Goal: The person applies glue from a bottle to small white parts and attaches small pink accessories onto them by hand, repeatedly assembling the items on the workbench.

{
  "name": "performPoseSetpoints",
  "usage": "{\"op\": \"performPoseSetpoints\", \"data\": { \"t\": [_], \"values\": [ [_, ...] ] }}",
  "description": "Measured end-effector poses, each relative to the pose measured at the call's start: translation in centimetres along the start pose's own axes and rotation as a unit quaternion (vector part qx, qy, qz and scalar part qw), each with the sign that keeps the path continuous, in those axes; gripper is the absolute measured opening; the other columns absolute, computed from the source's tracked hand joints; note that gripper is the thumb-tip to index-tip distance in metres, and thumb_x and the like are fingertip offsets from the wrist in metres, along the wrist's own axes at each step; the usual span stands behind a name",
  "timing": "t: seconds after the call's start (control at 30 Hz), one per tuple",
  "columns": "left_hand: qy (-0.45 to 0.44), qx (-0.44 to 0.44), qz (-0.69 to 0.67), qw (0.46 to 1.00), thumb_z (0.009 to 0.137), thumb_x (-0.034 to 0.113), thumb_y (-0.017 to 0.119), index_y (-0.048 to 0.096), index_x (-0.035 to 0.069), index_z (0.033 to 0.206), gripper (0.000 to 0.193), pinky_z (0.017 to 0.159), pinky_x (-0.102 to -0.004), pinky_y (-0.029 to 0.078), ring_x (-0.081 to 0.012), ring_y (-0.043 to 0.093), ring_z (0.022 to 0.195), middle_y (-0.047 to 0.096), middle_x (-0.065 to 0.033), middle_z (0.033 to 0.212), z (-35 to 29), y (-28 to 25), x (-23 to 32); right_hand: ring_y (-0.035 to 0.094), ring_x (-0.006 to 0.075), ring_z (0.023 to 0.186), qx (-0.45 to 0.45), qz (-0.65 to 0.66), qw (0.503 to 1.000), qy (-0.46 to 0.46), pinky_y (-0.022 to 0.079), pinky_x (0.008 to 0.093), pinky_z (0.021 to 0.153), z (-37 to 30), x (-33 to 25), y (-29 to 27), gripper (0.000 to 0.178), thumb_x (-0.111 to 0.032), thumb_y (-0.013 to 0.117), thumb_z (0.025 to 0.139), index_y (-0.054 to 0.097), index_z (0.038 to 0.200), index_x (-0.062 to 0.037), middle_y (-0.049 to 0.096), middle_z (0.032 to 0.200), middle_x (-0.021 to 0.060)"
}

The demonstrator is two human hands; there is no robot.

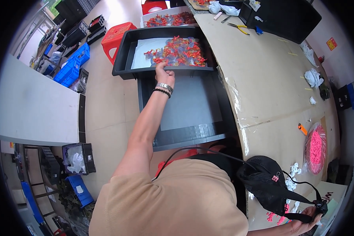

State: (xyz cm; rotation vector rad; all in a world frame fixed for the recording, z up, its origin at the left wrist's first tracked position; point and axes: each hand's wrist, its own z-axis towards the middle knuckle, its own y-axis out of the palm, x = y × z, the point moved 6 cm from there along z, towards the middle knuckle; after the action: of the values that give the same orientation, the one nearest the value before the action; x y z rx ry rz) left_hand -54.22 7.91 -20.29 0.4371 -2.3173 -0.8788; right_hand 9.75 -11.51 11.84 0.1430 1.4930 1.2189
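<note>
My left hand (165, 74) is closed on the near rim of a black plastic tray (126, 72), a watch and a dark bead bracelet on its wrist. A white sheet and a heap of small red, orange and clear plastic pieces (181, 51) lie in that tray. Below it is a larger black tray (192, 102) with a grey sheet inside. At the lower right, my right hand (306, 221) is closed around a strap of a black mesh bag (263, 181) with a small pink piece on it. Its fingers are partly hidden.
A cardboard-covered table (271, 86) runs along the right, holding yellow-handled pliers (240, 28), an orange cutter (302, 129) and a bag of pink pieces (315, 149). A red stool (116, 37) stands beyond the tray. Blue crates (72, 65) lie at the left.
</note>
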Motion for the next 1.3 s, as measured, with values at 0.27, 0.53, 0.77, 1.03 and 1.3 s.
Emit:
{"op": "performPoseSetpoints", "data": {
  "t": [0.27, 0.53, 0.77, 1.03, 1.3],
  "values": [
    [-0.02, -0.005, -0.056, 0.998, 0.071, 0.008, 0.063, 0.048, 0.017, 0.076, 0.018, 0.04, -0.0221, 0.029, -0.0093, 0.037, 0.044, 0.048, 0.0025, 0.063, 0.7, 0.3, -1.0, 0.056, 0.0164, 0.06, -0.158, -0.028, 0.984, 0.078, 0.04, 0.0194, 0.044, 0.5, 0.6, -0.3, 0.018, 0.004, 0.061, 0.075, 0.059, 0.093, 0.0065, 0.064, 0.092, 0.0138],
    [-0.046, 0.004, -0.081, 0.996, 0.069, 0.004, 0.066, 0.055, 0.011, 0.085, 0.02, 0.043, -0.0232, 0.034, -0.0105, 0.042, 0.054, 0.05, -0.0016, 0.074, -0.9, 2.1, -2.9, 0.054, 0.0173, 0.06, -0.127, -0.087, 0.987, 0.05, 0.037, 0.0236, 0.045, 0.4, 0.9, -0.4, 0.017, -0.001, 0.06, 0.078, 0.058, 0.095, 0.0016, 0.06, 0.085, 0.0111],
    [-0.05, 0.02, -0.072, 0.996, 0.07, 0.006, 0.067, 0.052, 0.008, 0.092, 0.027, 0.045, -0.0247, 0.037, -0.0117, 0.044, 0.059, 0.051, -0.0034, 0.081, -0.7, 2.8, -4.6, 0.052, 0.0183, 0.059, -0.061, -0.138, 0.989, -0.001, 0.034, 0.0279, 0.047, 0.1, 0.4, -1.3, 0.015, -0.005, 0.06, 0.081, 0.058, 0.096, -0.0032, 0.057, 0.079, 0.0083],
    [-0.037, 0.024, -0.008, 0.999, 0.069, 0.014, 0.071, 0.047, 0.009, 0.1, 0.04, 0.046, -0.0258, 0.04, -0.013, 0.047, 0.061, 0.05, -0.0048, 0.084, -0.5, 2.4, -4.8, 0.05, 0.0181, 0.056, -0.019, -0.15, 0.988, -0.006, 0.032, 0.03, 0.047, -0.2, 0.8, -0.6, 0.006, -0.01, 0.06, 0.083, 0.06, 0.086, -0.0036, 0.054, 0.073, 0.0069],
    [-0.017, -0.004, 0.174, 0.985, 0.066, 0.045, 0.079, 0.053, 0.003, 0.102, 0.061, 0.043, -0.0239, 0.039, -0.0117, 0.045, 0.053, 0.05, -0.0052, 0.074, -1.0, 1.4, -3.7, 0.051, 0.0172, 0.052, -0.092, -0.185, 0.978, -0.025, 0.033, 0.0277, 0.046, -1.8, 0.0, 1.2, 0.011, -0.012, 0.066, 0.076, 0.06, 0.08, -0.0028, 0.057, 0.068, 0.0073]
  ]
}}
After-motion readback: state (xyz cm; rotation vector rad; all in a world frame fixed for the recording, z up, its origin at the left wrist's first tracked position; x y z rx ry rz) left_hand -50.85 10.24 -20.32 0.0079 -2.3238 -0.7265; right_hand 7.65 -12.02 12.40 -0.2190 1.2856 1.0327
